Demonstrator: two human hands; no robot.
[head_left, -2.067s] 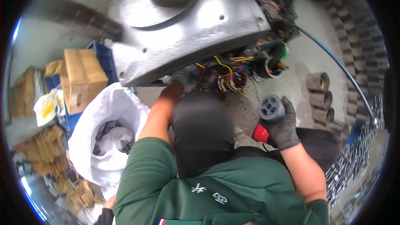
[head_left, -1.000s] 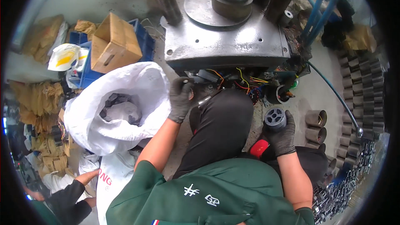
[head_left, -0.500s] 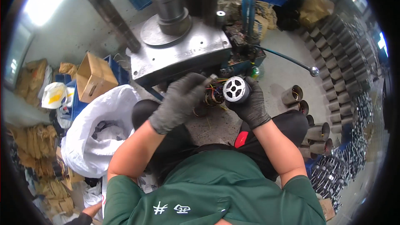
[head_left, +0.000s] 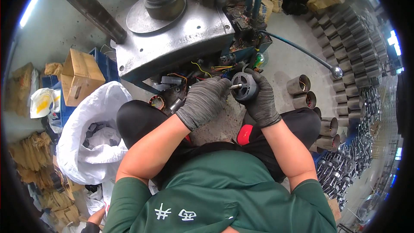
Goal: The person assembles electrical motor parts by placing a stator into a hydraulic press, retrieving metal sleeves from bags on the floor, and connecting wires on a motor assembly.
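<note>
My right hand (head_left: 264, 103), in a grey knitted glove, grips a round dark grey motor housing (head_left: 248, 97) with spoke-like openings in its face. My left hand (head_left: 206, 100), gloved alike, is closed around a thin light metal rod (head_left: 236, 86). The rod's tip is at the middle of the spoked face; whether it touches or enters is unclear. Most of the rod is hidden in my fingers. Just left of my left wrist lies a grey cylindrical part (head_left: 176, 105), and beyond it a ring with copper windings (head_left: 157, 102). Coloured wires (head_left: 222, 67) lie past my hands.
A heavy steel press bed (head_left: 172, 43) stands in front, with a ball-ended lever (head_left: 336, 72) at right. Metal cylinders (head_left: 298, 84) stand and lie on the right floor, beside a pile of shiny shafts (head_left: 345, 168). A white sack (head_left: 71, 146) and a cardboard box (head_left: 82, 80) are left.
My left hand moved right and down, bringing the rod to the housing. The housing now shows a dark face instead of the pale spoked one. The view has shifted slightly.
</note>
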